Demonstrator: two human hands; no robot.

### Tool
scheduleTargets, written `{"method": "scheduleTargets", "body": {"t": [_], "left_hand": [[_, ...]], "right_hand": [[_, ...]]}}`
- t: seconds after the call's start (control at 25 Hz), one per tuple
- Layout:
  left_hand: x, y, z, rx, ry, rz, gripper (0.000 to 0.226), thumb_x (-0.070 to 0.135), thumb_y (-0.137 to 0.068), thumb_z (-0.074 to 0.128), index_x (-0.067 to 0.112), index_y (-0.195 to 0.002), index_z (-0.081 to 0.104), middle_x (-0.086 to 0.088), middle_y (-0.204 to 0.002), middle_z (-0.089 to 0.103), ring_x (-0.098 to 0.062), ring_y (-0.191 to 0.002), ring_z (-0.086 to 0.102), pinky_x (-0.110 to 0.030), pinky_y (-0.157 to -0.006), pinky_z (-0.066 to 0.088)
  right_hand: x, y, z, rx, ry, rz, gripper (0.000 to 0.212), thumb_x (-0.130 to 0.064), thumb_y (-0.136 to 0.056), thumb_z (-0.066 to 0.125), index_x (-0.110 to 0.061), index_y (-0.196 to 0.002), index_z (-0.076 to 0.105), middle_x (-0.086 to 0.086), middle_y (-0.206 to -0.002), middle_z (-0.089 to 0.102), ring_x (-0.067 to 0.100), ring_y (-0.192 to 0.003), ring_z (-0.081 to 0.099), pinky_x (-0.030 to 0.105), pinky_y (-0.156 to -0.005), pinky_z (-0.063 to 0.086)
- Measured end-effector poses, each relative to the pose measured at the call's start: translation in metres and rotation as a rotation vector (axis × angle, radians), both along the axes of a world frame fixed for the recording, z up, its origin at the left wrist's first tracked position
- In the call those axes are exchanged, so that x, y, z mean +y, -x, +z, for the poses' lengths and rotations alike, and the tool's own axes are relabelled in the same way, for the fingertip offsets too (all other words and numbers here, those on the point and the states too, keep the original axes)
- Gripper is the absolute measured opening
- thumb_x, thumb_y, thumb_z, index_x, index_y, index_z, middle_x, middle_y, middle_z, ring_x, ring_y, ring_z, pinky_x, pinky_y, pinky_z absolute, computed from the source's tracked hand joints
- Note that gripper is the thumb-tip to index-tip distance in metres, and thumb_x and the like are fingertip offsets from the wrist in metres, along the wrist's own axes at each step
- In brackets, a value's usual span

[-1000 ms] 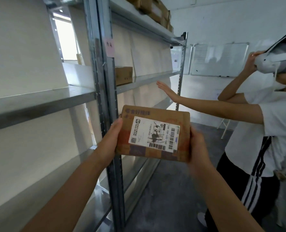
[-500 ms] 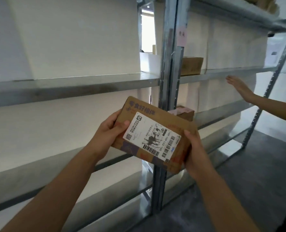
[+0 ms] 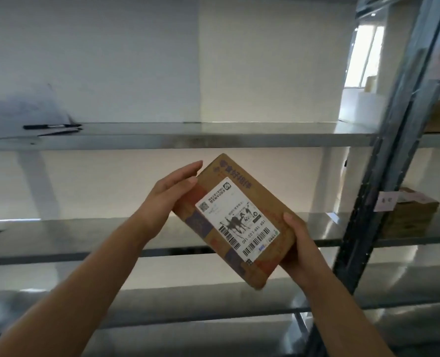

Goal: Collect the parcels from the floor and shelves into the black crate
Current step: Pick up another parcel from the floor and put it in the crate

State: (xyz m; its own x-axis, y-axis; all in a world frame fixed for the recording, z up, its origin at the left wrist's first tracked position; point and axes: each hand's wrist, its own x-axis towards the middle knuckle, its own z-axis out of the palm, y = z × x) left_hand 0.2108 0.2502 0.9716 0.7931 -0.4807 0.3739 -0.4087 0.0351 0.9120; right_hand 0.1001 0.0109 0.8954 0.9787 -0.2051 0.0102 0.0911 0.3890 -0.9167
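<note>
**A:** Who has the parcel, and where?

**B:** The left hand (image 3: 171, 195) pinches the upper-left end of the flat brown cardboard parcel with a white barcode label (image 3: 239, 222), thumb on its face. The right hand (image 3: 302, 249) clasps the lower-right end. All of it hangs in the air just left of the grey steel rack upright (image 3: 383, 176).

**A:** Its long axis?

**B:** It slants down toward the upright, with a hand at each end. The black crate is out of view, so I cannot tell which hand is nearer to it.
</note>
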Motion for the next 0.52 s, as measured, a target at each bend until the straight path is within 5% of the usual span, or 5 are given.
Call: {"method": "scheduleTargets", "body": {"t": [0.08, 0.2, 0.36, 0.52], "left_hand": [[0.042, 0.000, -0.014, -0.033, -0.037, 0.165, 0.061, 0.061, -0.076, 0.054, 0.047, -0.134, 0.041, 0.019, -0.140, 0.047, -0.006, -0.127, 0.045, -0.035, -0.104, 0.036], [0.127, 0.001, -0.038, 0.063, -0.048, 0.275, 0.096, 0.078, -0.062, 0.056, 0.049, -0.143, 0.013, 0.018, -0.154, 0.020, -0.009, -0.138, 0.026, -0.039, -0.108, 0.026], [0.255, 0.006, -0.054, 0.100, 0.152, 0.301, 0.089, 0.069, -0.068, 0.062, 0.051, -0.140, 0.012, 0.006, -0.143, 0.043, -0.019, -0.123, 0.053, -0.049, -0.097, 0.046], [0.373, 0.017, -0.053, 0.132, 0.288, 0.540, 0.079, 0.054, -0.068, 0.065, 0.038, -0.137, 0.029, -0.009, -0.127, 0.058, -0.034, -0.112, 0.060, -0.054, -0.087, 0.052]], "right_hand": [[0.041, -0.022, 0.001, -0.012, -0.137, 0.039, 0.064, -0.056, -0.075, 0.061, -0.021, -0.128, 0.053, 0.014, -0.122, 0.064, 0.033, -0.116, 0.059, 0.055, -0.100, 0.043], [0.134, -0.058, 0.001, -0.039, -0.257, 0.197, 0.056, -0.055, -0.081, 0.056, -0.024, -0.128, 0.054, 0.012, -0.124, 0.063, 0.032, -0.117, 0.058, 0.055, -0.101, 0.042], [0.282, -0.093, -0.003, -0.027, -0.240, 0.442, 0.053, -0.055, -0.082, 0.056, -0.027, -0.127, 0.056, 0.007, -0.126, 0.063, 0.026, -0.118, 0.058, 0.049, -0.103, 0.042], [0.403, -0.115, -0.008, 0.010, 0.064, 0.560, 0.063, -0.065, -0.067, 0.059, -0.034, -0.122, 0.054, -0.006, -0.122, 0.065, 0.017, -0.121, 0.053, 0.044, -0.109, 0.033]]}}
